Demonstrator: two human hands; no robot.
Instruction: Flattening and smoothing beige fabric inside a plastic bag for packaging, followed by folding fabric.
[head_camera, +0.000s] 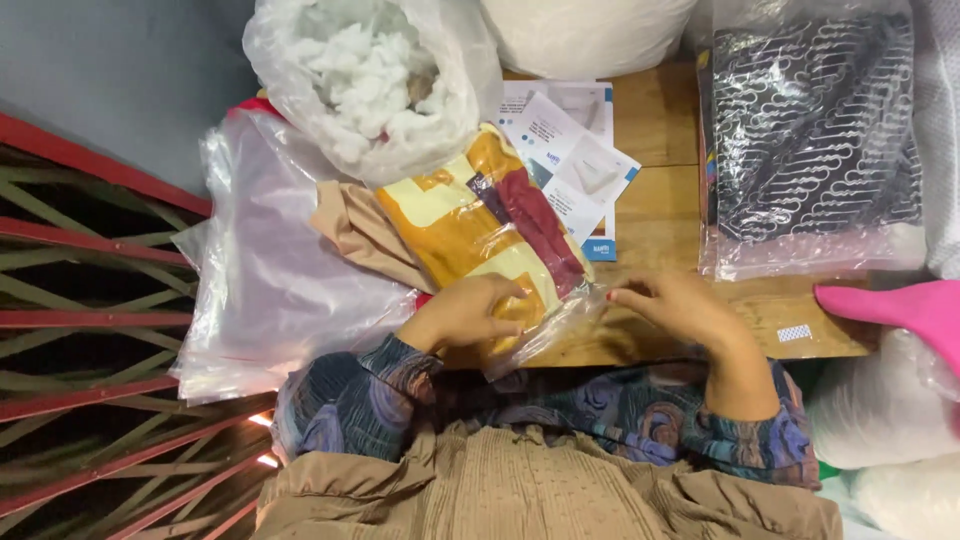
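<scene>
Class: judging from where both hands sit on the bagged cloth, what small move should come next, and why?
Probably fold the bag's loose mouth shut. The left hand presses the yellow and maroon cloth inside the clear bag, while the right hand pinches its open edge.
</scene>
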